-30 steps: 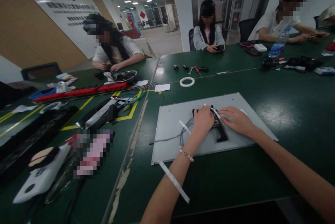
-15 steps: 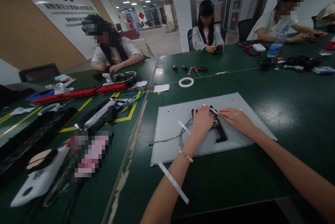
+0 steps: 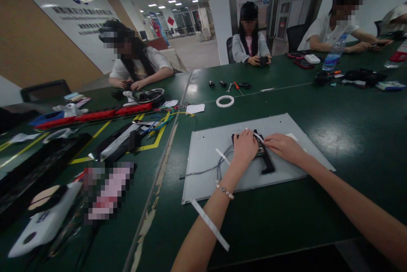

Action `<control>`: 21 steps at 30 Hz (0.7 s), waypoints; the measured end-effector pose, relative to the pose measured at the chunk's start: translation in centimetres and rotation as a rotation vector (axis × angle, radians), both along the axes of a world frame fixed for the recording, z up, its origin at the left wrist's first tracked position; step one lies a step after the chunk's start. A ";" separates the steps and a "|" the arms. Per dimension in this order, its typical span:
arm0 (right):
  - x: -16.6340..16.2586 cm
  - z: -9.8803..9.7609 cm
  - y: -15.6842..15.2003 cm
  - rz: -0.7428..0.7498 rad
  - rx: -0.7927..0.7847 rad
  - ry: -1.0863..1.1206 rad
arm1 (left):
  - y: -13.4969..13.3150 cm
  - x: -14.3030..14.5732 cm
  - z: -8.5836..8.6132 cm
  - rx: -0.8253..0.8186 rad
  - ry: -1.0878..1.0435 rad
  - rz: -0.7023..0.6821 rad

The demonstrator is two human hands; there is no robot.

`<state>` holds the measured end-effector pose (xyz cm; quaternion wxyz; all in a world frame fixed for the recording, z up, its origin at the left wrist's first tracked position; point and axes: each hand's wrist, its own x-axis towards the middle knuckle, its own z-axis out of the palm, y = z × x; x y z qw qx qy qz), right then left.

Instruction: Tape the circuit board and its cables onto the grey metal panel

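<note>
My left hand (image 3: 244,147) covers the black part (image 3: 267,164) mid-panel (image 3: 206,153); I cannot tell its grip. My right hand (image 3: 283,147) pinches the tape (image 3: 259,137) lying across that part. A slip could crease the tape or trap the cables (image 3: 222,162).

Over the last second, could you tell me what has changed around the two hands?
The right hand slid slightly left toward the left hand, so their fingertips nearly meet at the thin white tape strip on the black plastic bracket. Nothing was visibly let go. The left hand, the flat grey metal panel, the grey cables and the white tape roll kept their places.
</note>
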<state>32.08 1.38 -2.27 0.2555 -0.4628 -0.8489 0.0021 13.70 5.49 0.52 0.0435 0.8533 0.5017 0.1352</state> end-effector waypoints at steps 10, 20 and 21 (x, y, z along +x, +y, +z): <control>0.4 0.6 0.1 0.066 -0.149 -0.016 | 0.0 0.0 -0.1 0.009 -0.009 0.007; 2.0 0.9 -2.0 0.006 -0.292 -0.242 | -0.1 -0.1 0.4 0.009 -0.007 -0.003; 2.1 0.6 -2.2 -0.008 -0.304 -0.248 | -0.2 0.0 0.4 0.008 -0.004 -0.002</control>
